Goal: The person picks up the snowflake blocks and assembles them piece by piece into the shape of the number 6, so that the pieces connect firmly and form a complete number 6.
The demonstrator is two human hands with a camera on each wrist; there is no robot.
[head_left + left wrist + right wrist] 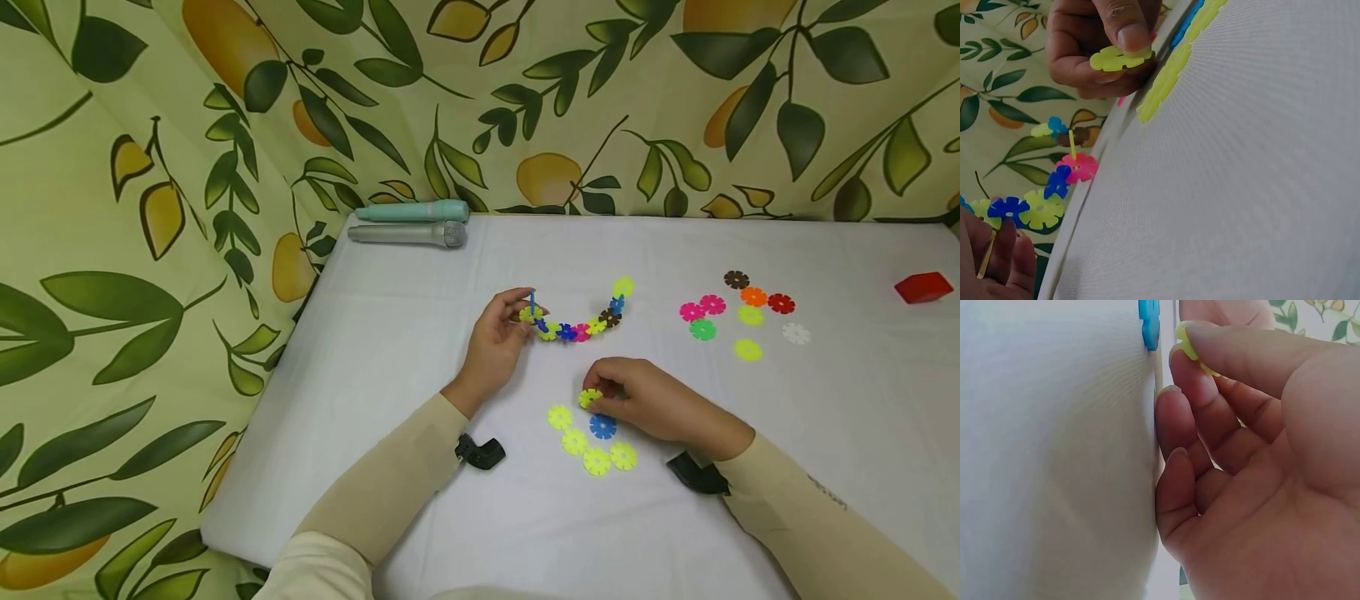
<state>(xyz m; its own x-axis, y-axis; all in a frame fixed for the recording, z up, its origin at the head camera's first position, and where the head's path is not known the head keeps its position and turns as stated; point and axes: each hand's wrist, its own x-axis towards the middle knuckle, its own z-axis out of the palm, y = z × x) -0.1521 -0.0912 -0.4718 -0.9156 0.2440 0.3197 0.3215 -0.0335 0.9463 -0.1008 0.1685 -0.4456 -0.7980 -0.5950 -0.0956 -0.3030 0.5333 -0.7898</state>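
Note:
My left hand (491,346) holds one end of a curved chain of interlocking plastic snowflake discs (566,332) in yellow, blue, pink and brown. An upright blue disc (532,302) shows by its fingertips. The chain's far end curls up to the right, ending in a yellow disc (624,287). Between the thumb and forefinger of my right hand (652,398) a loose yellow snowflake disc (590,398) is pinched; the right wrist view shows the disc (1190,347) edge-on. Just below that hand lie a blue disc (602,426) and several yellow discs (597,461).
Loose discs of several colours, including an orange one (753,297) and a white one (796,333), lie farther right on the white table (360,350). A red block (923,287) sits near the right edge. Two microphones, green (412,211) and silver (408,234), lie at the back left.

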